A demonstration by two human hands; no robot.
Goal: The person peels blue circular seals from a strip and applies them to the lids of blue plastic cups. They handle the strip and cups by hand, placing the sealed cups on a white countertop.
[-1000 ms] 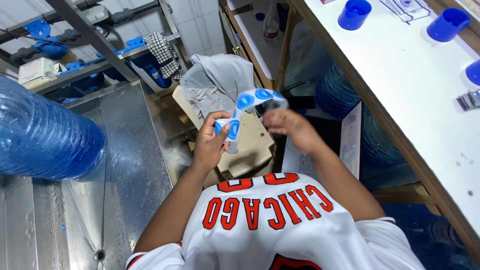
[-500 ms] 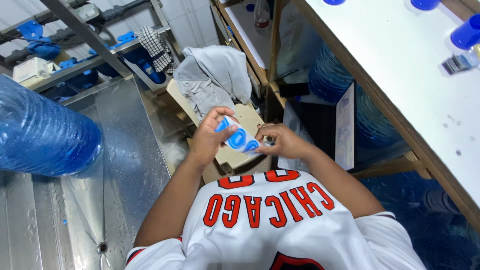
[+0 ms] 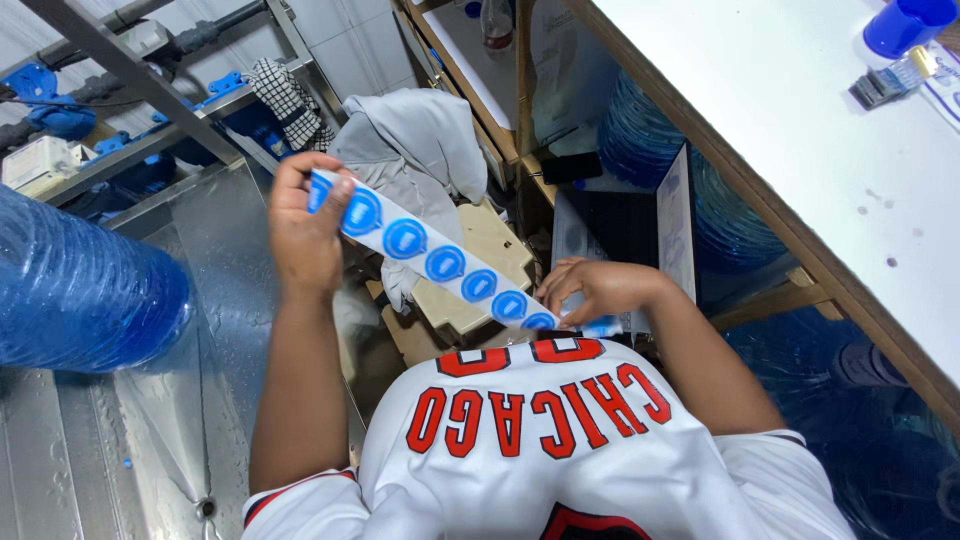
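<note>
Stretched between my two hands is a long white strip [image 3: 440,262] carrying several round blue stickers. My left hand [image 3: 305,235] is raised at the left and pinches the strip's upper end. My right hand [image 3: 590,288] is low, close to my chest, and grips the lower end. The strip slants down from left to right above a beige plastic stool [image 3: 490,245]. My white jersey with red lettering fills the bottom of the view.
A big blue water bottle [image 3: 80,290] lies at the left on a wet metal surface [image 3: 150,440]. A grey cloth [image 3: 420,140] is draped behind the stool. The white table [image 3: 800,110] at the right bears a blue cup [image 3: 905,22]; more blue bottles [image 3: 640,130] stand under it.
My hands were close together with the strip bunched between them. My left hand has moved up and to the left, and the strip is now pulled out straight.
</note>
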